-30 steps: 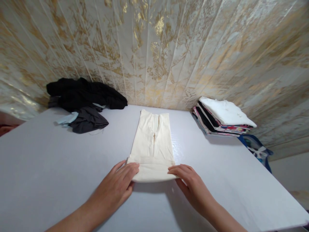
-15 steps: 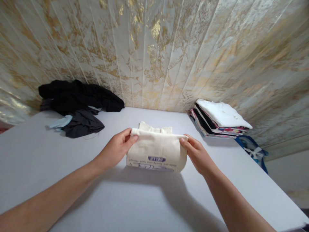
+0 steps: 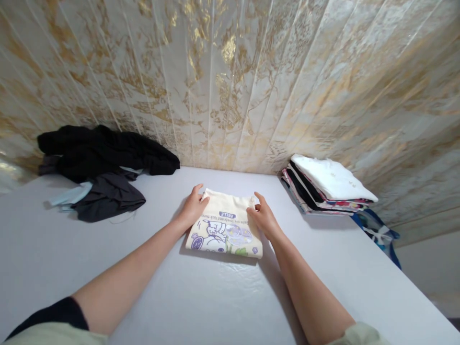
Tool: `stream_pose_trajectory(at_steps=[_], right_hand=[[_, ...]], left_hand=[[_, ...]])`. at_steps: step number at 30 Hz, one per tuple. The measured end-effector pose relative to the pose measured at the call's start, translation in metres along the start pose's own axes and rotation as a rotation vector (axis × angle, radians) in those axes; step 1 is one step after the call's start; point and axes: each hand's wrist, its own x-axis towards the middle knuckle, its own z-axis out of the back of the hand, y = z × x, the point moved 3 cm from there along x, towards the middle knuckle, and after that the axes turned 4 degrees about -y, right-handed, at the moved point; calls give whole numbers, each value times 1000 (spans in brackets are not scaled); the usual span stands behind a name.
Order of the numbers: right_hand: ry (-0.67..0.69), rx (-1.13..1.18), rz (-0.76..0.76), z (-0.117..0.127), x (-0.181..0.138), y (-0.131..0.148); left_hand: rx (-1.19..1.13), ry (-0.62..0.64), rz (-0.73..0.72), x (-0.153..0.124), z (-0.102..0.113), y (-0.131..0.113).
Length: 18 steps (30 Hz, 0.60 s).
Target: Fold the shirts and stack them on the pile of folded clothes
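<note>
Garment [image 3: 225, 229] lowered, between left grip [image 3: 192, 210] and right grip [image 3: 265, 218].

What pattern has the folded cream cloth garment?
Purple and green cartoon print on the garment; head view.

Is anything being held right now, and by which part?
The left hand and right hand touch the folded cream garment at its opposite sides, near the far corners; whether they actually grip it cannot be told.
</note>
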Motion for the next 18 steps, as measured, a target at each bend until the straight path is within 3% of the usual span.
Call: stream_pose_trajectory(at_steps=[4, 7, 11, 18], right_hand=[[-67, -150, 184, 2, 0, 9], [-148, -301, 254, 0, 0, 15], [-138, -557, 216, -4, -3, 13], [-136, -708, 154, -1, -7, 18]], left_hand=[[22, -3, -224, -5, 2, -12], [116, 4, -280, 0, 1, -16], [291, 19, -352, 5, -1, -12], [367, 2, -314, 6, 2, -5]])
